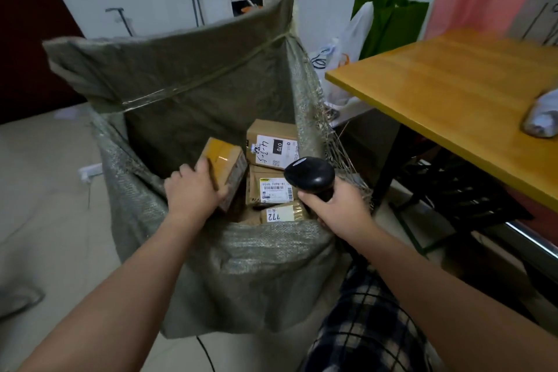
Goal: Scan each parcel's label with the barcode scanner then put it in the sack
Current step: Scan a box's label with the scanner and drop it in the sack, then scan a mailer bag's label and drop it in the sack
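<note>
A big grey-green woven sack [247, 269] stands open on the floor in front of me. My left hand [193, 190] grips a small cardboard parcel [225, 167] wrapped in yellow tape, held tilted inside the sack's mouth. My right hand [335, 208] holds the black barcode scanner [311, 175] by its handle over the sack's right rim, head pointing away from me. Inside the sack lie three labelled cardboard boxes: one at the back [273, 143], one in the middle [271, 187], and one marked 112 [282, 213] nearest me.
A yellow wooden table [453, 93] stands to the right with a grey wrapped parcel [543, 118] at its edge. Black frames and metal bars sit under it. Green and white bags [389, 27] lean by the wall behind. Tiled floor lies to the left.
</note>
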A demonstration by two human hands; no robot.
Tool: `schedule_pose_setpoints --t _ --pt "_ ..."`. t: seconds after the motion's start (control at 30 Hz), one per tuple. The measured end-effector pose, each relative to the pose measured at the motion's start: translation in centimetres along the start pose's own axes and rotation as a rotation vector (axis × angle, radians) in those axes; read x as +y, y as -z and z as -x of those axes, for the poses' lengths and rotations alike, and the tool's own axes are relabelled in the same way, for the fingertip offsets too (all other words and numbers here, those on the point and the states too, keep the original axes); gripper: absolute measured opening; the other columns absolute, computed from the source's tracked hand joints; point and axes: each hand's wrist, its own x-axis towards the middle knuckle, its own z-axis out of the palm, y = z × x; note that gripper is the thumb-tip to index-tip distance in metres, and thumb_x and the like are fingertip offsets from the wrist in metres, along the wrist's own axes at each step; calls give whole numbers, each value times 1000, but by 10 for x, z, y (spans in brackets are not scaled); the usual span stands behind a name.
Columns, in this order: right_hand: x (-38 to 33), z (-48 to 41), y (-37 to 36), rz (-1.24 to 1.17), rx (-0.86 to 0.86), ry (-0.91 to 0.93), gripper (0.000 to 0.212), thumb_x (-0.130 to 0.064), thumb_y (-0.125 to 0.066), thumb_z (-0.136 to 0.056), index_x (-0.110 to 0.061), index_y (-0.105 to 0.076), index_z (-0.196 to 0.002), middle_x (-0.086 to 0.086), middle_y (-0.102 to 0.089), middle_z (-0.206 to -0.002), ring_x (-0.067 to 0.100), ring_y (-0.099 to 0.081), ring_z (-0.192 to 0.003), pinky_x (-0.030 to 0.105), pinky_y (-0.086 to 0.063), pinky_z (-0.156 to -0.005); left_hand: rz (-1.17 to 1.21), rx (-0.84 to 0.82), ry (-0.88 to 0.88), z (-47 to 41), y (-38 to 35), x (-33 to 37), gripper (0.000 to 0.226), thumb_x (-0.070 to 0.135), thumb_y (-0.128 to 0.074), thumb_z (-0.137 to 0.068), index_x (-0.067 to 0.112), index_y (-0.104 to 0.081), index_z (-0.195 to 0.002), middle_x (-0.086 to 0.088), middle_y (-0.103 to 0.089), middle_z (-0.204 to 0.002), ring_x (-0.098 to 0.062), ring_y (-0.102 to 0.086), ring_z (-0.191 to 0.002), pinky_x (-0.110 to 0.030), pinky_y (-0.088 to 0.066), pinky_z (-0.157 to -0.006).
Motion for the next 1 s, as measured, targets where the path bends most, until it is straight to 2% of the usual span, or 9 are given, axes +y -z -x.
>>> schedule_pose_setpoints --t 0.17,0.27,0.37,0.47,0.53,0.67,0.83,0.93,1.0 --pt "2 0 5 -33 22 -46 19 -36 -76 -80 -31 -59 -87 -7 -64 -67 16 -63 -66 29 -50 -67 -54 -212 22 -14 -24 16 70 66 -51 -85 16 -41 -132 -20 -49 -127 -38 -50 -115 -41 -39 -94" --pt "1 3 17 -73 60 -50 18 -34 -76 -80 -31 -59 -86 -6 -64 -68 15 -62 -65 33 -53 -71 -37 -134 -53 -14 -17 35 65 66 -40 -90 16 -47 -131 -19 -44 -132 -36 -43 -120 -43 -34 -98" --pt "1 12 36 -85 111 -53 18 -33 -76 -81 -31 -58 -83 -4 -67 -73 15 -63 -68 34 -53 -73 91 1 -168 -5 2 61 58 58 -43 -93 18 -46 -134 -14 -41 -138 -33 -38 -124 -44 -30 -101" --pt "1 24 65 -104 201 -49 24 -31 -76 -81 -26 -61 -99 -9 -67 -81 9 -64 -75 28 -53 -73 253 71 -301 10 22 99 54 50 -45 -95 19 -41 -139 -8 -45 -139 -29 -39 -126 -42 -31 -100" --pt "1 33 89 -110 266 -59 28 -32 -74 -82 -22 -62 -104 -6 -67 -77 10 -64 -70 26 -50 -68 371 99 -392 20 36 130 51 47 -47 -95 20 -43 -138 -6 -49 -135 -27 -40 -125 -40 -31 -99" --pt "6 61 148 -130 458 -25 16 -28 -72 -85 -23 -62 -96 -1 -66 -68 2 -60 -54 13 -44 -53 541 107 -597 49 62 203 49 44 -50 -95 22 -43 -138 -2 -48 -135 -25 -39 -126 -39 -29 -101" --pt "27 95 222 -97 692 -59 13 -28 -73 -83 -25 -62 -89 1 -66 -66 13 -64 -59 29 -48 -60 678 65 -793 86 88 293 54 45 -47 -96 20 -36 -143 -1 -43 -139 -24 -36 -129 -39 -29 -102" --pt "39 110 255 -68 819 -75 29 -27 -74 -82 -18 -64 -108 -6 -66 -85 -2 -61 -76 14 -43 -66 757 29 -871 95 102 345 60 46 -53 -94 18 -35 -143 -3 -43 -137 -25 -38 -129 -40 -32 -103" --pt "47 118 270 -75 882 -89 32 -26 -74 -82 -19 -62 -111 -10 -63 -91 -6 -57 -77 3 -39 -61 839 -12 -877 94 114 381 67 48 -58 -90 15 -35 -143 -5 -43 -137 -25 -40 -128 -38 -36 -103"
